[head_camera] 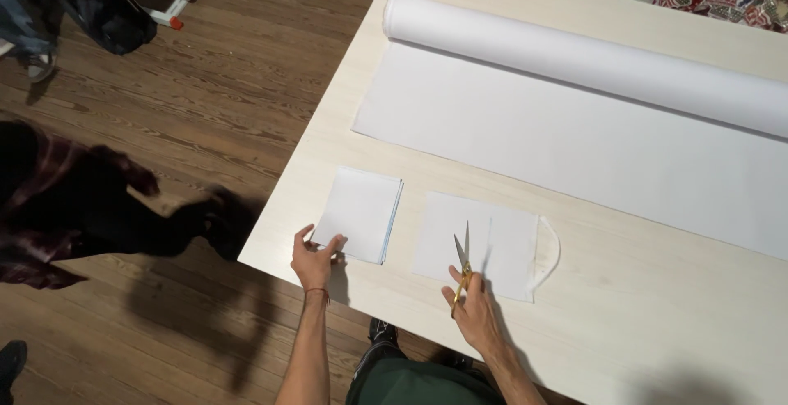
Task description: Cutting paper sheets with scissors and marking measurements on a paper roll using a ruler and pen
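My left hand [313, 260] rests on the near corner of a small stack of white fabric sheets [361, 210] near the table's left edge, fingers touching the stack. My right hand [472, 306] grips gold-handled scissors [462, 264], blades pointing away from me and slightly apart over a cut white fabric piece [501, 241]. A thin curved offcut strip [551, 257] lies at that piece's right side.
A large roll of white fabric [591, 60] lies partly unrolled across the pale wooden table [624, 323]. Wood floor lies left of the table. A person in dark clothing [57, 208] stands there. Bags and boxes sit at the far edge.
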